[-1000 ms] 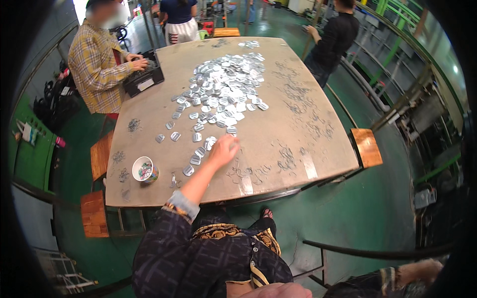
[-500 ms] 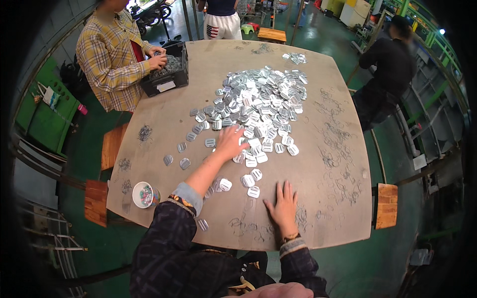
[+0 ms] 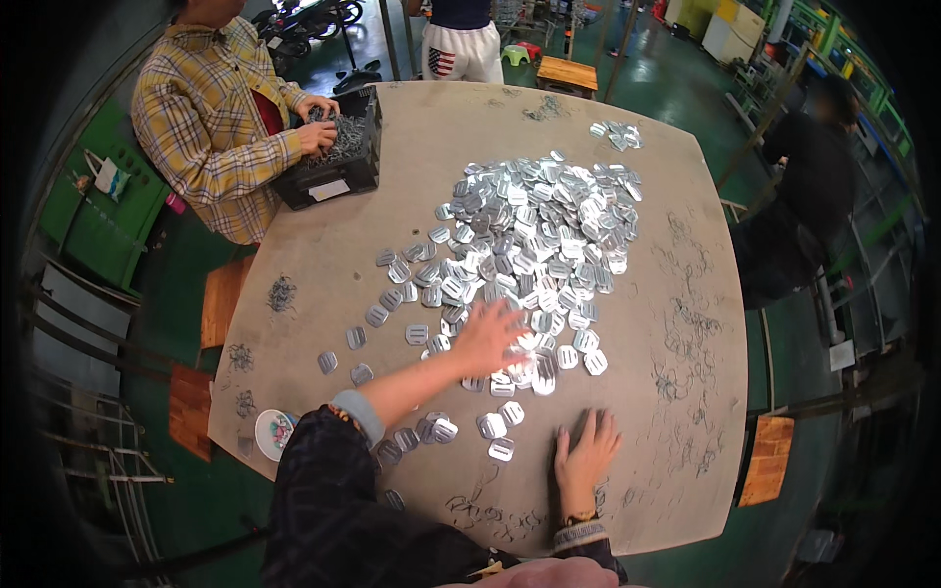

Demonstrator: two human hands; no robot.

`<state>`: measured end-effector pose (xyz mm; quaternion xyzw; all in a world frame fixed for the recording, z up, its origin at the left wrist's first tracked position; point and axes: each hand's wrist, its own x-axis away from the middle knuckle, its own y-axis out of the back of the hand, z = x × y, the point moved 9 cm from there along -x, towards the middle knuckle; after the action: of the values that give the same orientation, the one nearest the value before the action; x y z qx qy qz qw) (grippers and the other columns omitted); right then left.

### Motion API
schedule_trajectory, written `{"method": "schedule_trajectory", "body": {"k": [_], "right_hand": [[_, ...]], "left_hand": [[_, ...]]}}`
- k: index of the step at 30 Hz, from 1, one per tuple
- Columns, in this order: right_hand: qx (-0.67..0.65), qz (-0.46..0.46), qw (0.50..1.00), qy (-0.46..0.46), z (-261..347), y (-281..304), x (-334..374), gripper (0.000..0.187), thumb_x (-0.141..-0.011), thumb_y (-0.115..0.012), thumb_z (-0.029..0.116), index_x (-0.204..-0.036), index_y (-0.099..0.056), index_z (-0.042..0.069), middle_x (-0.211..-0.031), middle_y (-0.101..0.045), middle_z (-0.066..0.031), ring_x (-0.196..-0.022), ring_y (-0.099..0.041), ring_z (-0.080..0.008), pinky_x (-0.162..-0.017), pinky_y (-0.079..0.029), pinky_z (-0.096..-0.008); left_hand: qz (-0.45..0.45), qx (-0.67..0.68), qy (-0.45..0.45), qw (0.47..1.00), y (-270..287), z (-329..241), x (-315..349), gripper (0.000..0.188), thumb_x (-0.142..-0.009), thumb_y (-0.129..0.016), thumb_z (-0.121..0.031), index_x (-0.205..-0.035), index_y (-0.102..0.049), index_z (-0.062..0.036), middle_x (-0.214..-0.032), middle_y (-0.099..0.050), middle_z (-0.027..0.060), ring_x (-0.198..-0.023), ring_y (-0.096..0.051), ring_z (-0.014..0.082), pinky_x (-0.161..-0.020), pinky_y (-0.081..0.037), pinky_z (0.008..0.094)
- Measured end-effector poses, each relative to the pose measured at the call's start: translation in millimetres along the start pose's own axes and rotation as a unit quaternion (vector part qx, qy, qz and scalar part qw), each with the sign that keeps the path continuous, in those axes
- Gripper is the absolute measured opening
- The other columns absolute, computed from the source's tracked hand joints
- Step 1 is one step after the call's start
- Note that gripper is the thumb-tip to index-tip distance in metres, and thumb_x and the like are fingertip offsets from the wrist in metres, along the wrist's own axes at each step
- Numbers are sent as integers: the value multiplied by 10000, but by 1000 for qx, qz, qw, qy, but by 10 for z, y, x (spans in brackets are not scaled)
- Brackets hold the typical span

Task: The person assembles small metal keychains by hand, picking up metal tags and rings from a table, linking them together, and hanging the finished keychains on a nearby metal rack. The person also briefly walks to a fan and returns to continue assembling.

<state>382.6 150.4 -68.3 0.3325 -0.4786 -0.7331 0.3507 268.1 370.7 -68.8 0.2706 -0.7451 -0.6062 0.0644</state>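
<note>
We note the left hand (image 3: 487,336), fingers spread, apparently raking metal plates (image 3: 534,230); right hand (image 3: 585,453) lies flat and empty, bracing on the table (image 3: 333,265).

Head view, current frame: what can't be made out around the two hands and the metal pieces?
- Left hand: motion-blurred over the near edge of the pile of silver metal plates; a grip on any plate cannot be told.
- Plates under that hand: hidden by it.
- Right hand: flat on the table; anything beneath the palm is hidden.
- Black crate: contents too small, partly covered by a co-worker's hands.
- Small round dish: contents too small.
</note>
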Motion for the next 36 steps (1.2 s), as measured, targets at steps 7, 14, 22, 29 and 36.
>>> {"method": "schedule_trajectory", "body": {"k": [7,14,22,29,36], "right_hand": [[-14,24,998,-49,-31,-269,-424,729,-871,-548,345,-1422,-277,-47,-1491,-235,-263,-1404,-171,-399,-1129,-84,-545],[-34,35,997,-65,-69,-226,-466,728,-864,-532,361,-1416,-284,-44,-1492,-233,-261,-1408,-161,-394,-1132,-68,-544],[-29,48,996,-70,-76,-259,-464,746,-852,-543,372,-1411,-279,-44,-1495,-226,-257,-1412,-151,-391,-1135,-58,-542],[-38,45,996,-74,-68,-185,-477,754,-859,-542,360,-1416,-255,-60,-1494,-237,-241,-1412,-159,-378,-1136,-66,-533],[-41,53,995,-72,-135,-218,-473,789,-831,-581,409,-1399,-289,-54,-1482,-247,-255,-1404,-164,-394,-1129,-78,-552]], "left_hand": [[-184,-5,145,972,581,1146,-948,600,-781,-674,-431,-1263,-554,-95,-1347,-447,193,-1242,-409,355,-1001,-305,511],[-88,-1,167,982,121,1489,-1466,553,-727,-656,-544,-1196,-605,-257,-1365,-434,137,-1282,-349,333,-983,-259,627],[62,131,-72,987,124,-16,-460,505,-683,-709,-456,-1122,-636,-218,-1186,-549,86,-1128,-492,261,-946,-324,481],[-107,20,13,994,291,781,-2138,683,-738,-675,-557,-1309,-527,-212,-1314,-495,120,-1216,-423,332,-973,-317,528],[19,-78,6,997,-398,449,-2931,636,-718,-613,-652,-1230,-583,-275,-1277,-504,95,-1201,-424,347,-990,-239,704]]}}
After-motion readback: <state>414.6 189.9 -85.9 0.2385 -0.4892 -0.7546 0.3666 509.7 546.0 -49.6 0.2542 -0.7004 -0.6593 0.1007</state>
